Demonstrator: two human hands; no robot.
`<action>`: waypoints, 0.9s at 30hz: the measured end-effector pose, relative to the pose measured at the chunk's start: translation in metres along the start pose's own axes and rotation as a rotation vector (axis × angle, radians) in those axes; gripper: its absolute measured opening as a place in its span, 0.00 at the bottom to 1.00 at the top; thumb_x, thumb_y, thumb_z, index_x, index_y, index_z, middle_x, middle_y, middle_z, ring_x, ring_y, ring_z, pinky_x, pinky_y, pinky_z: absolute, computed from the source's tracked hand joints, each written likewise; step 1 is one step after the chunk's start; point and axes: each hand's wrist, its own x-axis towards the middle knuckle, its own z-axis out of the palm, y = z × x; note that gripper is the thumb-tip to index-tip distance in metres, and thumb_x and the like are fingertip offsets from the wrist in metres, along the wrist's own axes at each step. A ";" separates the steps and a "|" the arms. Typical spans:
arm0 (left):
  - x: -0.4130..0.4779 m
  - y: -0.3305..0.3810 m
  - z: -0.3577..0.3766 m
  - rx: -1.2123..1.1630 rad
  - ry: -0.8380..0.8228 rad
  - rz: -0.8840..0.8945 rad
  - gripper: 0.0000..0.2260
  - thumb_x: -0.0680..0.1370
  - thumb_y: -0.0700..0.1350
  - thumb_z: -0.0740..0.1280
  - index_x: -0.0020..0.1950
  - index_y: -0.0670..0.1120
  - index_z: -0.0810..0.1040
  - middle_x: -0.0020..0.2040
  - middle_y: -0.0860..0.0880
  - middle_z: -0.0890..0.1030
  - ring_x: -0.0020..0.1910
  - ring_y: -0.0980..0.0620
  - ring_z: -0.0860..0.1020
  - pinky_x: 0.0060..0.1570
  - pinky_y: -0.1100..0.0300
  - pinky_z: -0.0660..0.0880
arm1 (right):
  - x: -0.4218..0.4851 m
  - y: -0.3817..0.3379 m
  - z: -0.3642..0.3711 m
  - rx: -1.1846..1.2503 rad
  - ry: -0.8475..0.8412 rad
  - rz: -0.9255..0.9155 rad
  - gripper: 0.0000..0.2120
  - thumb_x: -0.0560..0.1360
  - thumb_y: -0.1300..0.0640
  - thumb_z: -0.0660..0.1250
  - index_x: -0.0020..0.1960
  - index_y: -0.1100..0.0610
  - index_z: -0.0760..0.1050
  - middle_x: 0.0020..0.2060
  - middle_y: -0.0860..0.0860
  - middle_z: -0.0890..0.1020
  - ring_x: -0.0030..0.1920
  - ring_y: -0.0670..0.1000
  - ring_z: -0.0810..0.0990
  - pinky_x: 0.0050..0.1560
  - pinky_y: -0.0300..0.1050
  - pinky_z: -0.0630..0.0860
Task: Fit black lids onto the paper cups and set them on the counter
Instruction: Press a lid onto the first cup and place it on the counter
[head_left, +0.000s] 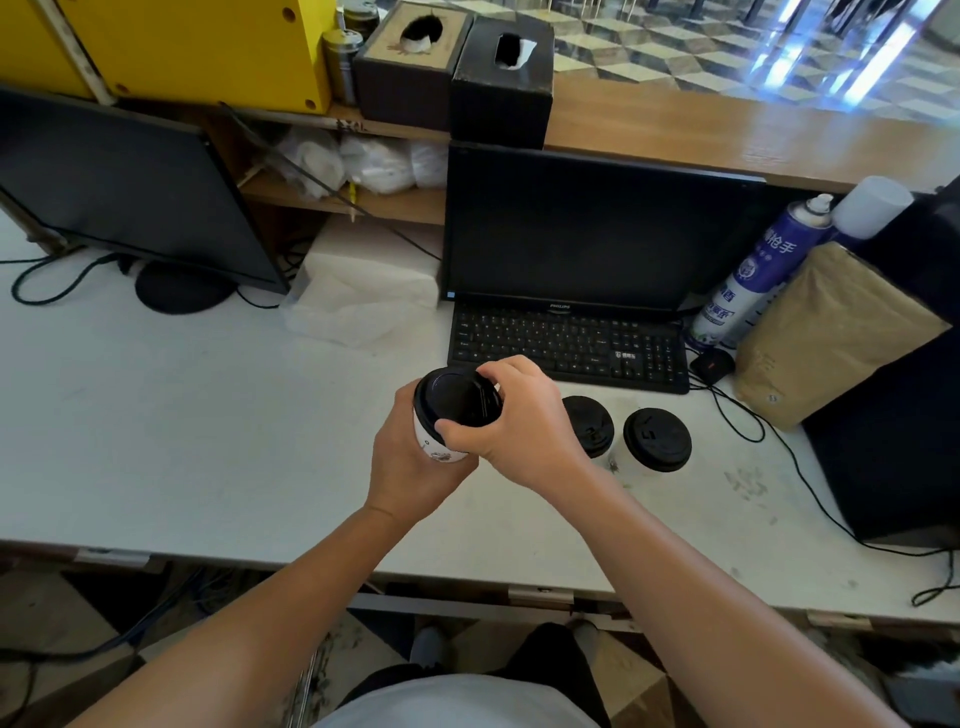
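desk (182, 441): white, scuffed toward the right
back edge: left monitor (119, 187), right monitor (597, 228), keyboard (569, 345), napkin stack (363, 291)
centre: two lidded cups (657, 439)
right edge: spray can (753, 270), paper bag (831, 332), mouse (712, 364)

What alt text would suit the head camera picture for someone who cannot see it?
A person's left hand grips a white paper cup while the right hand fits a black lid onto it. Two lidded cups stand on the white counter to the right, before a black keyboard and dark monitor.
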 end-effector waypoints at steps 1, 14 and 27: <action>0.000 0.000 -0.001 -0.019 -0.015 -0.004 0.37 0.64 0.49 0.83 0.65 0.62 0.66 0.57 0.65 0.76 0.56 0.64 0.78 0.54 0.67 0.77 | 0.001 0.000 -0.003 0.000 -0.021 -0.029 0.26 0.66 0.49 0.81 0.60 0.57 0.79 0.54 0.49 0.76 0.53 0.48 0.75 0.48 0.33 0.72; -0.002 0.006 -0.013 -0.071 -0.256 -0.027 0.34 0.64 0.46 0.81 0.65 0.56 0.70 0.55 0.59 0.80 0.54 0.56 0.81 0.45 0.63 0.80 | 0.021 0.009 -0.043 -0.153 -0.375 -0.306 0.31 0.66 0.51 0.81 0.67 0.54 0.77 0.60 0.46 0.76 0.59 0.47 0.76 0.59 0.38 0.76; -0.005 0.005 -0.002 0.151 0.076 0.066 0.36 0.66 0.51 0.82 0.66 0.63 0.66 0.58 0.62 0.75 0.60 0.52 0.77 0.58 0.50 0.80 | 0.013 -0.020 -0.005 -0.219 -0.172 0.145 0.28 0.72 0.37 0.73 0.59 0.58 0.76 0.53 0.53 0.72 0.50 0.54 0.75 0.40 0.43 0.73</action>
